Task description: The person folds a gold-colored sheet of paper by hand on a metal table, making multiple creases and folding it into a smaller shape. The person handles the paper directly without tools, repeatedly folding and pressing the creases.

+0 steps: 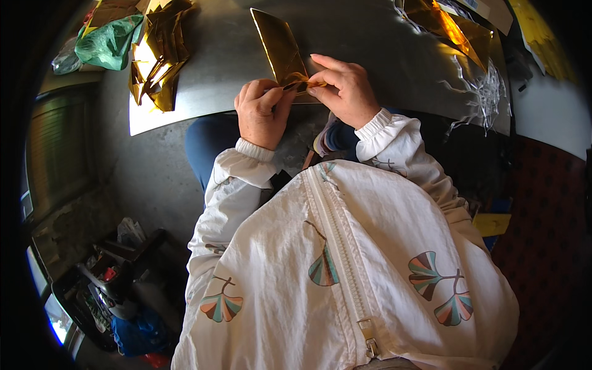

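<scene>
Between my hands, a sheet of shiny gold foil paper (279, 44) stands slanted over the near edge of the table, its lower end gathered and crumpled. My left hand (262, 111) pinches that lower end between thumb and forefinger, the other fingers curled. From the other side, my right hand (346, 87) grips the gathered end with thumb and fingertips, while its forefinger sticks out above. The exact fold is partly hidden behind the fingers. To the left lies a heap of folded gold foil pieces (161, 58).
The dark metal-grey table (370, 43) spans the top. At its right lie more gold foil sheets (453, 31) and tangled pale strips (484, 92). A green plastic bag (110, 43) sits beyond the left heap. Lower left stands a dark container with a blue bag (139, 333).
</scene>
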### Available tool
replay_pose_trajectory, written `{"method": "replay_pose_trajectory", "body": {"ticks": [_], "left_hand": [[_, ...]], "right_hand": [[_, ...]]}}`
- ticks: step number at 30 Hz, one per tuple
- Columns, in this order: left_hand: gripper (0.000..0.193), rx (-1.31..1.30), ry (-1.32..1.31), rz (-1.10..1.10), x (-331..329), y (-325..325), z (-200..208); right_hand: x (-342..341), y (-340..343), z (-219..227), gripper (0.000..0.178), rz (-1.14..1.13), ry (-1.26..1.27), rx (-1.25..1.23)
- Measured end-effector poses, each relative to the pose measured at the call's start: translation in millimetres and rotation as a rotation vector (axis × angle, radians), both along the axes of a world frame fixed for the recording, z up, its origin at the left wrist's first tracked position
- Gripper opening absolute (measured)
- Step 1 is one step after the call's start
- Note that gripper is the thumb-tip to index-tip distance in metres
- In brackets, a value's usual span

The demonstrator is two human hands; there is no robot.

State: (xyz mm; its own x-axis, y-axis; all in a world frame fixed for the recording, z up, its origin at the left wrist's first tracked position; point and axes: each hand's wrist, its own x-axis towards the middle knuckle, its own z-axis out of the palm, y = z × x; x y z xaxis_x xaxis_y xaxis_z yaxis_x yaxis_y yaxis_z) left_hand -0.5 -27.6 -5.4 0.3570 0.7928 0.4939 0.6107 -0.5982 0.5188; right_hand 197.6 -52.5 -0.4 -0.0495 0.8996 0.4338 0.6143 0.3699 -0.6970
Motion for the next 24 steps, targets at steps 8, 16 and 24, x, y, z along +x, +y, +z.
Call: {"method": "replay_pose_trajectory", "body": {"ticks": [8,16,24], "left_hand": [[0.009,-0.02,0.051,0.05,5.3,-1.9,8.1],[0.032,-0.584,-0.404,0.275,9.1,13.5,26.1],[0.031,-1.031,-0.394,0.185,11.3,50.1,24.6]], "right_hand": [[-4.3,3.3,5.5,0.014,-0.024,-0.015,-0.038],[-4.1,-0.8,1.2,0.008,-0.02,-0.145,-0.02],[-1.1,-1.7,0.0,0.012,-0.004,-0.159,-0.093]]}}
